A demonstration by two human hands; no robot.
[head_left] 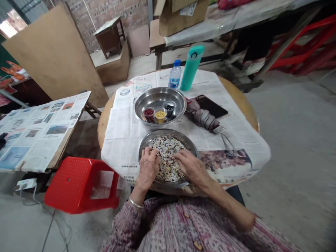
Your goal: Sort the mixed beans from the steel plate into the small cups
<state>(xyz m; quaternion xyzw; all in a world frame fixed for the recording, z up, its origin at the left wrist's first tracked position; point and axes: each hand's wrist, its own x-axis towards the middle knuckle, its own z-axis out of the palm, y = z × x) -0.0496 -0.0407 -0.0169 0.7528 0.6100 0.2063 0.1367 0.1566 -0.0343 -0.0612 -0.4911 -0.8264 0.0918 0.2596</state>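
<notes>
A wide steel basin (pixel 168 132) sits at the near edge of the newspaper-covered round table (pixel 236 105), heaped with a mix of white, dark and reddish grains (pixel 168 157). My left hand (pixel 148 168) rests at the basin's left side, fingers bunched in the grains. My right hand (pixel 193 168) lies over the right side, fingers spread on the mix. Beyond the basin, a steel bowl (pixel 160 91) holds small cups of red (pixel 148 113), yellow (pixel 160 116) and black (pixel 169 108) grains. A folded grey umbrella (pixel 203 117) and a dark tablet (pixel 211 106) lie to the right.
A plastic water bottle (pixel 174 74) and a teal flask (pixel 191 68) stand at the table's far side. A red plastic stool (pixel 78 185) sits at my left, beside a newspaper-covered board (pixel 39 133). Scissors (pixel 227 143) lie on the newspaper.
</notes>
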